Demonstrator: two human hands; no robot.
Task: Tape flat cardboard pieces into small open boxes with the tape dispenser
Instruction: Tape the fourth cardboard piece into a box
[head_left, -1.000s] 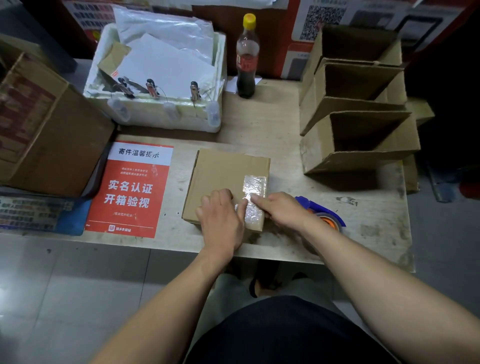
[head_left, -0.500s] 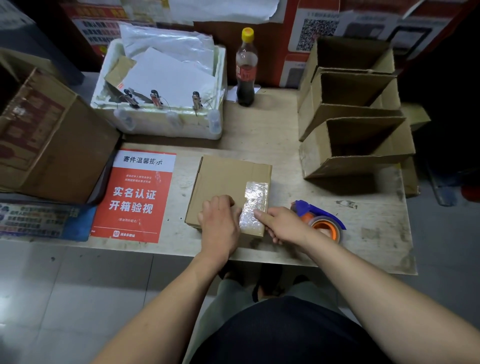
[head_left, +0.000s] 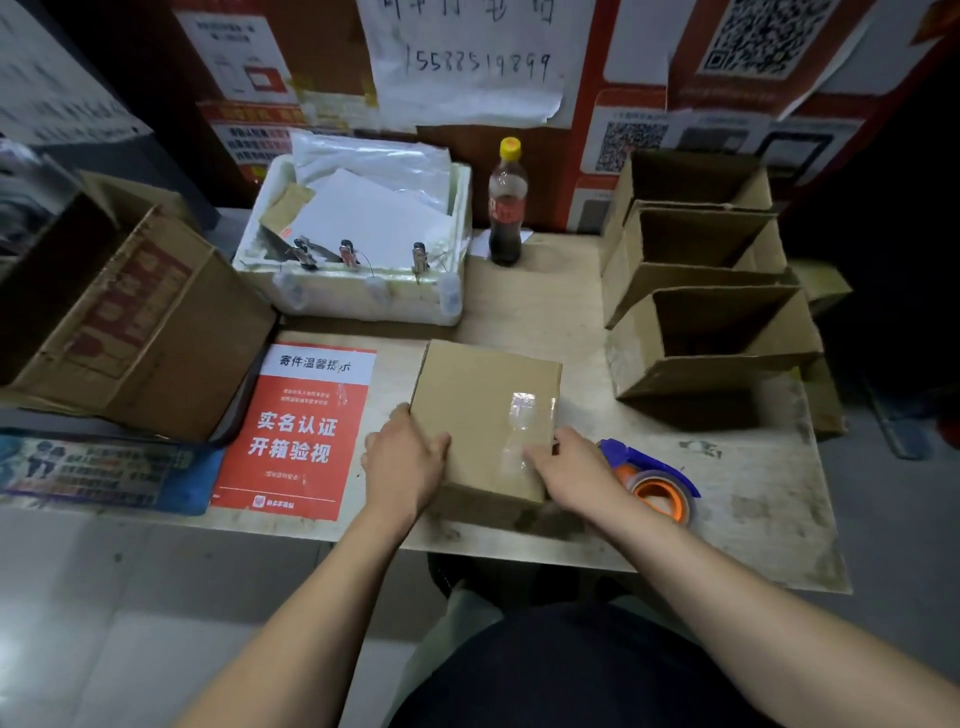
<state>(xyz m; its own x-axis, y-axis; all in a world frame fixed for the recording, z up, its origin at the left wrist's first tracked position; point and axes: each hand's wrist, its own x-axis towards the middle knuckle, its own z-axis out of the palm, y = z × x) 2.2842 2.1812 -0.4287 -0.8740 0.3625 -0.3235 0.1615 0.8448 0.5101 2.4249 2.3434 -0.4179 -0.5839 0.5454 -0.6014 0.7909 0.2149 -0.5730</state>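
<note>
Here, at the far left of the table (head_left: 519, 306), a large worn cardboard carton (head_left: 140, 322) sits tilted, and below it a blue printed mat (head_left: 104, 475) lies along the near edge. Just right of these a red and white notice sheet (head_left: 301, 431) lies flat on the tabletop, and behind it stands a white foam box (head_left: 363, 296) filled with white papers and plastic bags, with metal clips along its front rim. To the right of the foam box a cola bottle (head_left: 506, 208) with a yellow cap stands upright near the wall. In the middle of the table, near its front edge, sits the small cardboard box (head_left: 478, 405), closed side up, with a strip of clear tape (head_left: 519, 426) running along its right portion. The left hand (head_left: 402, 462) holds the box's left edge, fingers curled over that side and thumb lying on the top face. The right hand (head_left: 576, 470) is at the box's right edge, thumb resting on the near end of the tape and the other fingers bent down around the right side. Just beside that hand, touching the table, lies the tape dispenser (head_left: 649, 478), blue-handled with an orange roll core. Farther right, toward the back corner, three open finished boxes (head_left: 711, 291) stand in a row one behind another, their openings facing upward.
</note>
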